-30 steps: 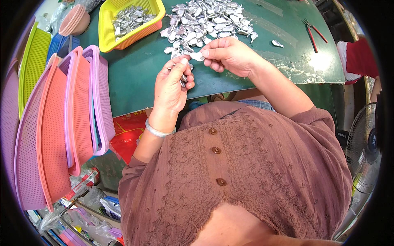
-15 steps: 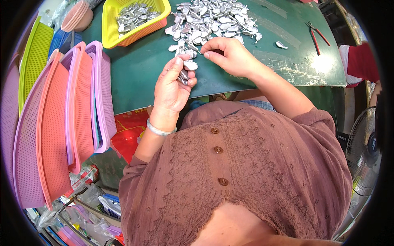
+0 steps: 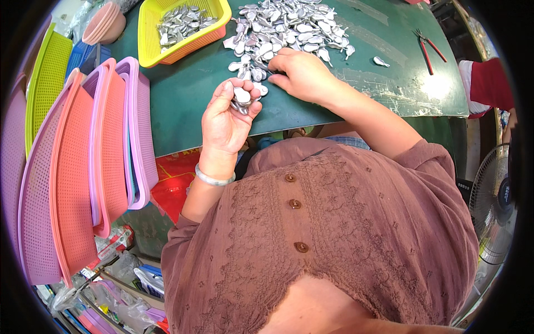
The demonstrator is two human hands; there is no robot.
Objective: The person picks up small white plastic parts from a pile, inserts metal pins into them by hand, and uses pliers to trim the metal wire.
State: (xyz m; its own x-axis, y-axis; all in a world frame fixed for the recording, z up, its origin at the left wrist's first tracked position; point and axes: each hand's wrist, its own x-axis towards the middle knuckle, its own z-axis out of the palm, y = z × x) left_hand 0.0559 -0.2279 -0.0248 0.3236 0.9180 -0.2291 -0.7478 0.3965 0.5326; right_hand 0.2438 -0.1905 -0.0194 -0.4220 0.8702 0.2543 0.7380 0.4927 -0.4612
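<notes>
My left hand point(image 3: 227, 125), a pale bangle on its wrist, is curled palm up around several small silvery pear-shaped pieces point(image 3: 242, 97). It is held over the near part of the green table. At the near edge of a heap of the same silver pieces point(image 3: 303, 28) is my right hand point(image 3: 305, 75), its thumb and fingers bent together. Whether a piece sits between those fingertips cannot be made out. A loose piece point(image 3: 261, 88) lies between the two hands. More pieces point(image 3: 186, 23) lie in a yellow basket point(image 3: 146, 33) with an orange outside, left of the heap.
Red-handled pliers point(image 3: 427, 53) and one stray silver piece point(image 3: 381, 61) lie on the table point(image 3: 183, 111) at right. Purple, orange and green plastic baskets point(image 3: 72, 178) are stacked at my left, near pink bowls point(image 3: 105, 23). A fan point(image 3: 492, 200) and someone's red sleeve point(image 3: 490, 86) are at the right.
My left hand has moved slightly left and toward me with its pieces. My right hand has shifted a little toward me and left, its fingers lower against the heap's edge.
</notes>
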